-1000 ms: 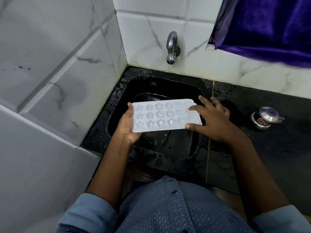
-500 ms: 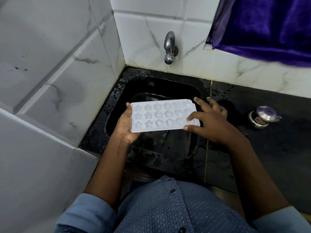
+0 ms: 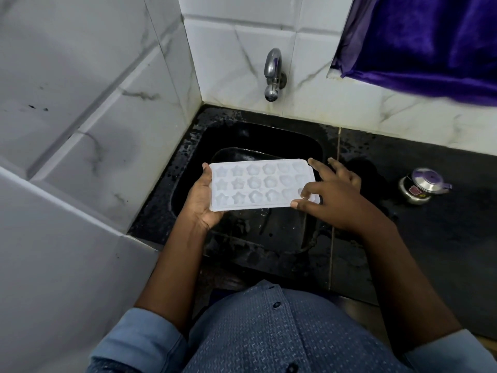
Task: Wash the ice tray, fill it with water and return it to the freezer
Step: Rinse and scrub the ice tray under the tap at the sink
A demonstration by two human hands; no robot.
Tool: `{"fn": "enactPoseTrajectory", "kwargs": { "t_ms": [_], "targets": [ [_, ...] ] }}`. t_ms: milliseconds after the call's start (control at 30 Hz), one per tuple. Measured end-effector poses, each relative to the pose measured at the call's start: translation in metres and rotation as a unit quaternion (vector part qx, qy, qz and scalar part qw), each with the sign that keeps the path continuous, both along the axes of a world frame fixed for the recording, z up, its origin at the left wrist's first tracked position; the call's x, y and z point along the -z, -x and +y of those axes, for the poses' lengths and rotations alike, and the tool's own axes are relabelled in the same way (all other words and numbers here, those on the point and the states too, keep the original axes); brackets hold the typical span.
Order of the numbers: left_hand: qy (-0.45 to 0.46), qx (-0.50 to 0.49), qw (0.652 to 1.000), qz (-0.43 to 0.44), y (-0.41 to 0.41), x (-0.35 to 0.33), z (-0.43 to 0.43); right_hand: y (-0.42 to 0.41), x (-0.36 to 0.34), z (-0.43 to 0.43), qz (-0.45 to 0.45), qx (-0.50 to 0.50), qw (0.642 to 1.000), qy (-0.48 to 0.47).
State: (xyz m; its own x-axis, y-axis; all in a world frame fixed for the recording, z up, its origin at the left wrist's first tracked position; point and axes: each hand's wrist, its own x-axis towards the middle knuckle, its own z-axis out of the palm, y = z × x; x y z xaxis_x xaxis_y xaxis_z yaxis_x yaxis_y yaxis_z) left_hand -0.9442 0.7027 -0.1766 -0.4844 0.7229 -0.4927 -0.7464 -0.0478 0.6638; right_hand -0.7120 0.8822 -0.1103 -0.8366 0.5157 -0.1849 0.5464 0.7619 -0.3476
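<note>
A white ice tray (image 3: 258, 185) with star and flower shaped cells is held level over the black sink (image 3: 304, 146). My left hand (image 3: 200, 201) grips its left end, palm under the tray and thumb on the edge. On the tray's right end lies my right hand (image 3: 332, 196), with the index fingertip bent into a cell near the corner, the thumb at the front edge and the other fingers spread beyond the far corner. No water runs from the steel tap (image 3: 273, 75) on the tiled wall above the sink.
Marble-look tiled walls (image 3: 94, 117) close in the sink on the left and behind. A wet black counter (image 3: 443, 238) extends right, carrying a small steel pot with a purple lid (image 3: 422, 185). A purple cloth (image 3: 430, 41) hangs at the upper right.
My right index finger has curled down from the tray's right edge into a corner cell. The tray and left hand have stayed almost in place.
</note>
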Motion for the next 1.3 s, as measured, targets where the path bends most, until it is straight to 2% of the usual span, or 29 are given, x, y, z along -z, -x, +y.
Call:
{"fn": "enactPoseTrajectory", "kwargs": {
  "t_ms": [200, 367, 567, 800, 900, 1033, 1300],
  "targets": [
    [-0.007, 0.002, 1.0, -0.002, 0.002, 0.002, -0.002, 0.002, 0.004, -0.003, -0.001, 0.018, 1.0, -0.016],
    [-0.005, 0.007, 1.0, 0.001, 0.0, 0.0, -0.003, 0.004, 0.004, -0.007, 0.015, 0.021, 1.0, 0.014],
    [-0.005, 0.006, 1.0, 0.0, 0.0, -0.002, -0.003, 0.007, 0.004, -0.007, 0.002, 0.026, 1.0, -0.009],
    [-0.005, -0.005, 1.0, -0.001, 0.002, -0.004, -0.002, 0.005, 0.004, -0.008, 0.043, 0.023, 0.999, -0.006],
    [-0.001, -0.012, 1.0, -0.001, 0.004, -0.005, -0.001, 0.006, 0.003, -0.009, 0.057, 0.006, 0.998, -0.002],
    [0.006, -0.014, 1.0, 0.0, 0.003, -0.003, 0.0, 0.011, 0.004, -0.014, 0.027, -0.042, 0.999, 0.003],
    [0.006, -0.002, 1.0, 0.006, 0.002, -0.006, 0.003, 0.019, 0.002, -0.018, 0.032, -0.028, 0.999, -0.015]
  ]
}}
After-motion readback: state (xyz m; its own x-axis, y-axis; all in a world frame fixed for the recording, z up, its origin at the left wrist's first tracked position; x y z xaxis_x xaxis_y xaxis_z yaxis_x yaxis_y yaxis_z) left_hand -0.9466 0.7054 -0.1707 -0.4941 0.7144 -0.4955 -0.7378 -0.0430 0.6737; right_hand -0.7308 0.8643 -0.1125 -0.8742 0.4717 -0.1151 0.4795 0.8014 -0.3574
